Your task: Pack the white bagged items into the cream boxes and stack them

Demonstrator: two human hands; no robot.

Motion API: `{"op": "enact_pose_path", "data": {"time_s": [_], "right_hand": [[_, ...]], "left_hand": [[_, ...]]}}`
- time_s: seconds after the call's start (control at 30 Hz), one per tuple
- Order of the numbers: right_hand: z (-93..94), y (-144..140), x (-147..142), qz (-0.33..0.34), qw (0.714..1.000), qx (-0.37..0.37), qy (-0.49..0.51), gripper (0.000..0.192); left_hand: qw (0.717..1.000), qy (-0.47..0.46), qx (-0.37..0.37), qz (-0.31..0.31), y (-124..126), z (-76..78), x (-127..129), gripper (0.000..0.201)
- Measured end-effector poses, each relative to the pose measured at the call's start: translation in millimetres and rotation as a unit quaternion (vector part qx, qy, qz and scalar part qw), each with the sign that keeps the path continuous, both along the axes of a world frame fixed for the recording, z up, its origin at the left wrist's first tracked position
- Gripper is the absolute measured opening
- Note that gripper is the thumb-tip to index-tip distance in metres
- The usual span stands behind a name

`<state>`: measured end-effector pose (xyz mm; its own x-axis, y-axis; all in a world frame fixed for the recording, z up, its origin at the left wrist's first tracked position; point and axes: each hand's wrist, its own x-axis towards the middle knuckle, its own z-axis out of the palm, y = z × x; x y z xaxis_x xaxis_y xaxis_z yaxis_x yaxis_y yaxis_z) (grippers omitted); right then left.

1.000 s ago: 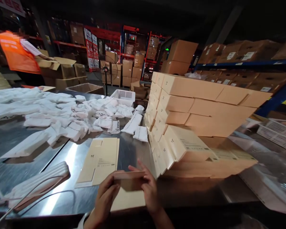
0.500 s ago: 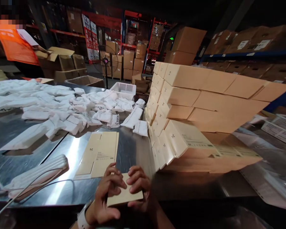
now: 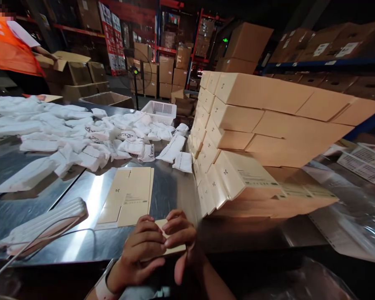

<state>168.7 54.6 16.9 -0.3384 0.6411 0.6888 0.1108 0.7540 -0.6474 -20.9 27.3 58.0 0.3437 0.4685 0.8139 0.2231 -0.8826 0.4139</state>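
A small tan cardboard box is held at the near edge of the steel table. My left hand wraps its left side with fingers curled over the top. My right hand grips its right side, fingertips pressed on the top face. Most of the box is hidden under my fingers. A flat unfolded tan carton lies on the table just beyond my hands.
A tall stack of tan boxes stands to the right. White folded bags cover the table's far left, with a white basket behind. A white ribbed pad with cable lies near left. A person in an orange vest works far left.
The box has gone from held up on edge to lying flat and low near the table edge. My fingers have closed over its top, and the view has tipped downward slightly.
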Motion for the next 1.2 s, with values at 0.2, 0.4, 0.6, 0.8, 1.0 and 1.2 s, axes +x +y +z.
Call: {"op": "enact_pose_path", "data": {"time_s": [0.2,0.4,0.6,0.8,1.0,1.2], "right_hand": [[6.8,1,-5,0.011,0.996,0.032,0.089,0.062],[20.1,-2,-7,-0.018,0.992,0.053,0.110,0.059],[10.2,-5,1,-0.037,0.997,0.060,0.029,0.059],[-12.5,-26,18,-0.172,0.953,0.231,-0.094,0.040],[21.4,-19,19,-0.111,0.944,0.274,-0.148,0.046],[81.8,7,-10,-0.039,0.918,0.228,-0.321,0.072]], "left_hand": [[0.999,0.040,-0.021,-0.006,0,-3.6,-3,0.013],[1.000,0.020,-0.019,-0.002,0,-4.5,-3,0.013],[0.999,0.021,-0.049,-0.003,-3,-12.4,-9,0.018],[0.997,-0.046,0.009,0.066,-6,-29.4,-8,0.023],[0.992,-0.063,0.036,0.106,-6,-51.1,-5,0.026],[0.975,-0.115,0.017,0.189,7,-94.7,-15,0.049]]}}
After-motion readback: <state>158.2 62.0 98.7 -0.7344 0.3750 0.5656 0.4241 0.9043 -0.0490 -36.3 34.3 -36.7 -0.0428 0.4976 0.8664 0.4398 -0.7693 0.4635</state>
